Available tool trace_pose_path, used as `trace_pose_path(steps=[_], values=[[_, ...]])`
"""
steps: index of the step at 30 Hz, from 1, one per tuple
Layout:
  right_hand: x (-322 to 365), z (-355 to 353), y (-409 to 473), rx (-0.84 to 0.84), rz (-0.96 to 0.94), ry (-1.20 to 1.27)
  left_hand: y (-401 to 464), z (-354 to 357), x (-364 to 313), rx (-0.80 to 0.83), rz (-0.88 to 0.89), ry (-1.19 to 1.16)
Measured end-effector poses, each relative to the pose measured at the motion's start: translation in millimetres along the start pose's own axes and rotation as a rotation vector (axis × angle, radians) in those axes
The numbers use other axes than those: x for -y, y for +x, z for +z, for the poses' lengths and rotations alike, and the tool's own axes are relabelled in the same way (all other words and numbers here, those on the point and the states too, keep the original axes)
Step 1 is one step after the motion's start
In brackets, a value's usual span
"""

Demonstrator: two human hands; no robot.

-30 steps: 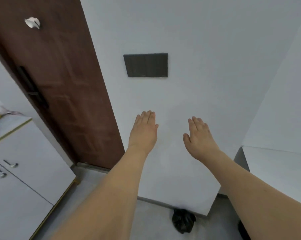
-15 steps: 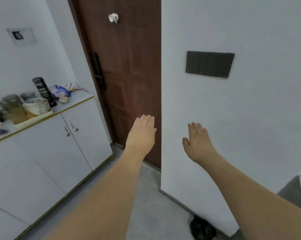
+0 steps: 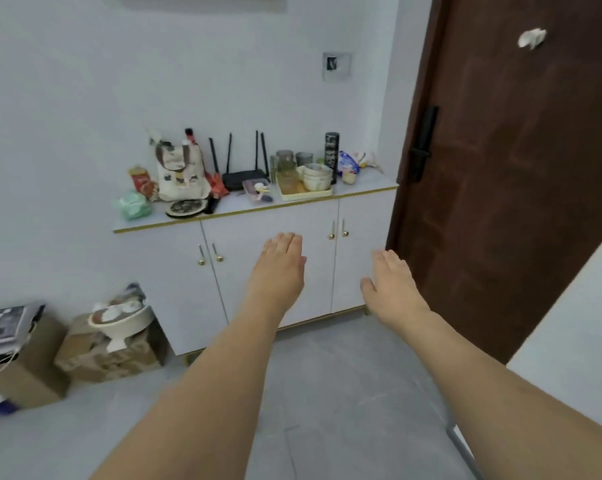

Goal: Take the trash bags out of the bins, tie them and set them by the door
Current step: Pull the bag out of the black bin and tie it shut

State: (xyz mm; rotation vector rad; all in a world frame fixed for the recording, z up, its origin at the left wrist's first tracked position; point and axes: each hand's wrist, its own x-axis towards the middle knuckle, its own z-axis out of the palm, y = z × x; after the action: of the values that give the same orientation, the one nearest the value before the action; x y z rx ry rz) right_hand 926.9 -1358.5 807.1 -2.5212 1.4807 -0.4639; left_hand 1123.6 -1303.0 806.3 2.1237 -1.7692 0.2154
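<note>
Bare forearms, bare hands (image 3: 330, 275) — no sleeves showing.

Both arms reach forward, left hand (image 3: 279, 268) and right hand (image 3: 391, 285) flat and empty, before a white cabinet (image 3: 265, 261) beside the brown door (image 3: 507, 188).

Both hands (image 3: 281, 268) (image 3: 393, 285) outstretched, flat, empty

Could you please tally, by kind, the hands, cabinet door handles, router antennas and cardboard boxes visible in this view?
Hands: 2, left hand and right hand
Handles: 4, from to
Antennas: 4, from to
Boxes: 2, and
Total: 12
</note>
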Motion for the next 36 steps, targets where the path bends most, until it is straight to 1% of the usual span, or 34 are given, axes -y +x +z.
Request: trace_pose_path(steps=[5, 7, 9, 11, 14, 16, 20, 23, 26, 28, 33, 36], values=[[133, 66, 25, 0.121, -0.086, 0.114, -43, -31, 153, -0.032, -0.128, 0.043], [173, 90, 32, 0.152, -0.104, 0.145, -57, -35, 206, -0.048, -0.16, 0.063], [203, 111, 39, 0.188, -0.114, 0.162, -65, -35, 245, -0.035, -0.201, 0.06], [223, 129, 47, 0.23, -0.116, 0.165, -67, -28, 269, 0.002, -0.212, 0.05], [238, 156, 67, 0.271, -0.069, 0.161, -59, -9, 296, 0.064, -0.191, 0.026], [243, 177, 85, 0.287, -0.042, 0.158, -51, 3, 315, 0.071, -0.201, 0.025], [258, 228, 118, 0.352, -0.018, 0.189, -45, 26, 364, 0.089, -0.282, 0.004], [268, 272, 129, 0.394, 0.067, 0.273, -48, 59, 411, 0.106, -0.37, -0.069], [276, 329, 137, 0.443, 0.16, 0.344, -63, 109, 449, 0.139, -0.515, -0.183], [276, 384, 141, 0.457, 0.219, 0.383, -78, 161, 472, 0.187, -0.599, -0.25], [245, 583, 126, 0.437, 0.419, 0.49, -144, 351, 534, 0.253, -0.892, -0.446], [213, 714, 93, 0.45, 0.592, 0.569, -206, 473, 561, 0.262, -1.003, -0.52]])
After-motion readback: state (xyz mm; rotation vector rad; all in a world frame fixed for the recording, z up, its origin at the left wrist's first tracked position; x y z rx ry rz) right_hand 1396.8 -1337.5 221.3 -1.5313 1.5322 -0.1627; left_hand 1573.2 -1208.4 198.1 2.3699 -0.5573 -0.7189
